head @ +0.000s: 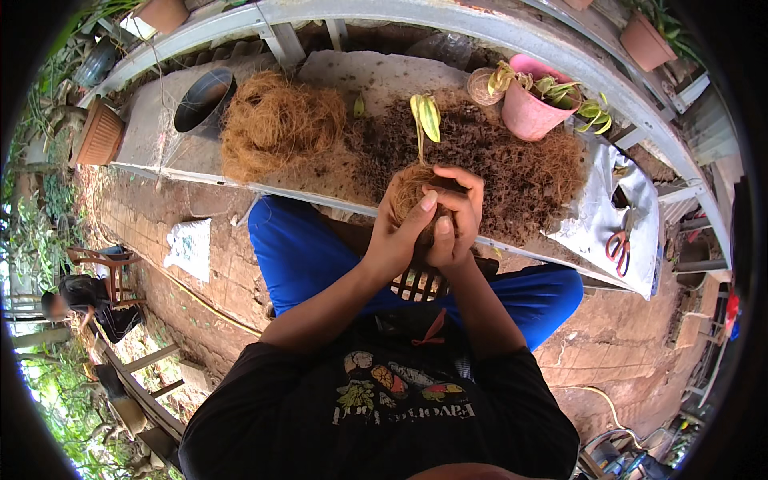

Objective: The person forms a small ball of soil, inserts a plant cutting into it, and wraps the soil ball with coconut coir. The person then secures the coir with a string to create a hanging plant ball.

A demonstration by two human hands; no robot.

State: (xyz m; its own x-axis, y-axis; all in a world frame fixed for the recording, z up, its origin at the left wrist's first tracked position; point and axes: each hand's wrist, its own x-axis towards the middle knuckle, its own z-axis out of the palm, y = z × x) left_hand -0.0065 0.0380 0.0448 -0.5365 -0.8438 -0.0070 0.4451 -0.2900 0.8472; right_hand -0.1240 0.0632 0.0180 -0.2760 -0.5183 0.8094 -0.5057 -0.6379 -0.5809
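Note:
My left hand (399,210) and my right hand (459,210) are cupped around a ball of coconut fibre (414,186), pressing it from both sides above the near edge of the bench. From the top of the ball rises a thin stem carrying variegated green-yellow leaves (427,117). Fingers hide most of the ball's lower part. Beyond the hands, dark crumbly potting mix (498,162) is spread on the bench. A large heap of loose coconut fibre (279,123) lies to its left.
A pink pot with leafy cuttings (537,111) stands at the back right beside a fibre-wrapped ball (485,87). Scissors (618,249) rest on a white plastic sheet (591,216). A black pot (204,108) lies tipped at left. Another person (90,300) sits far left.

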